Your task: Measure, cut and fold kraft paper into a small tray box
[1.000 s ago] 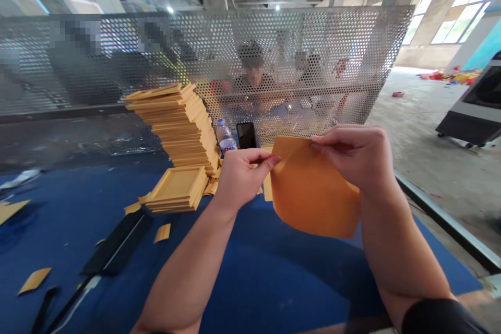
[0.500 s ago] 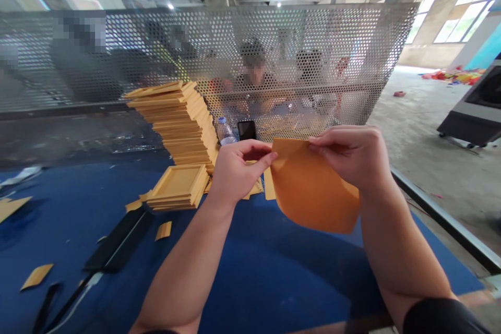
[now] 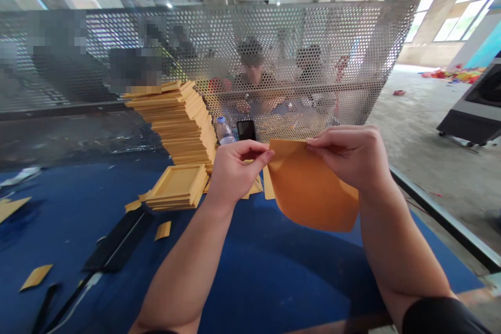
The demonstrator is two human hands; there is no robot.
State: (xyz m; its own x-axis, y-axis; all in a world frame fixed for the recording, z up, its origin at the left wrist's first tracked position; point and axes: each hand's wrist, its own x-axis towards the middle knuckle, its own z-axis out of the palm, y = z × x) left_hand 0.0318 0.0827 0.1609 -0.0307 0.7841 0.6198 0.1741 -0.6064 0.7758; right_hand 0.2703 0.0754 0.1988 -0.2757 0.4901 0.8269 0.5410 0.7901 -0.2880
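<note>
A sheet of orange-brown kraft paper (image 3: 313, 193) hangs between my hands above the blue table, its lower edge curving. At its top left corner, the thumb and forefinger of my left hand (image 3: 238, 169) are pinched together on the edge. My right hand (image 3: 348, 159) is closed on the top edge further right, and its wrist overlaps the sheet's right side. Beyond my left hand lies a low pile of tan kraft pieces with raised, frame-like borders (image 3: 178, 182). Behind that rises a tall leaning stack of similar pieces (image 3: 183, 125).
A perforated metal screen (image 3: 219, 52) stands at the back, with people seen through it. Near it are a clear bottle (image 3: 225, 130) and a phone (image 3: 246, 129). A black flat device with a cable (image 3: 117, 240) and paper scraps (image 3: 36, 276) lie at left on the blue table (image 3: 250, 282).
The sheet and both hands sit almost as before, shifted very slightly left. Behind the screen at left, a person's shape has moved. The grips are unchanged.
</note>
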